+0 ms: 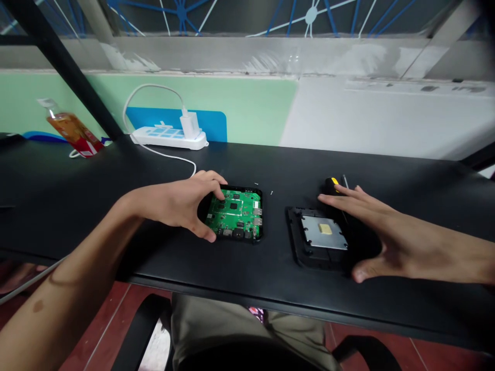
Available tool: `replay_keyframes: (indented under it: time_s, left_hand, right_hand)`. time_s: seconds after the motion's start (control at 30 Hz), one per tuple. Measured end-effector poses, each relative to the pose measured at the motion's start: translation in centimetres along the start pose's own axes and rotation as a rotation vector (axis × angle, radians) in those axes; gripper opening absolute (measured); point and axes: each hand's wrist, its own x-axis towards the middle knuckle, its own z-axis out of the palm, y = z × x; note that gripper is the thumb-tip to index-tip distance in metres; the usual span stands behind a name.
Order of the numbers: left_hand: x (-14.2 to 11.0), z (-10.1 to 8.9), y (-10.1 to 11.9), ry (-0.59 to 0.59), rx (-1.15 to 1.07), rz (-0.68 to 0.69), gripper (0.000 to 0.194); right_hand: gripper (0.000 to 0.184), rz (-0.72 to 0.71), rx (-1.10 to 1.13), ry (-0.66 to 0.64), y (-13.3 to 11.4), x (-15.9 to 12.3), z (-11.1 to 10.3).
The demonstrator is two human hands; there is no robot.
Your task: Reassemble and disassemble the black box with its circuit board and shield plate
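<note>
My left hand [189,206] spans the left side of an open black device case [260,234] with a green circuit board [232,219] inside. Its thumb rests at the near left corner and its fingers lie at the far edge, one fingertip over the board. To the right lies a black cover [294,247] with a silver metal plate [315,234] and a small yellowish pad [325,229] on it. Over the cover's right side my right hand [381,234] is spread, thumb and fingers wide apart. Whether it touches the cover cannot be told.
Small screws [271,192] lie beyond the case. A yellow-and-black tool handle [331,184] is partly hidden behind my right fingers. A white power strip [166,138] with a plugged-in charger [190,125] and cable stands by the wall. A drink bottle [75,131] leans at far left.
</note>
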Motion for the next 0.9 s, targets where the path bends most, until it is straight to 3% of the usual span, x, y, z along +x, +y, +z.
replay_keyframes:
  time_s: [0.3, 0.53, 0.77, 0.9]
  left_hand:
    - [-0.5, -0.2, -0.7, 0.017, 0.024, -0.036, 0.072]
    - [-0.6, -0.2, -0.6, 0.011, 0.011, -0.059, 0.073]
    - [-0.9, -0.4, -0.4, 0.017, 0.015, -0.075, 0.074]
    - [-1.2, -0.6, -0.8, 0.029, -0.003, -0.051, 0.071]
  right_hand:
    - [0.123, 0.090, 0.022, -0.003, 1.2, -1.4, 1.1]
    - [0.115, 0.103, 0.013, 0.022, -0.6, -1.4, 0.7]
    - [0.114, -0.116, 0.026, 0.257, -1.3, -0.7, 1.1]
    - [0.116, -0.134, 0.051, 0.343, -1.4, 0.0, 1.0]
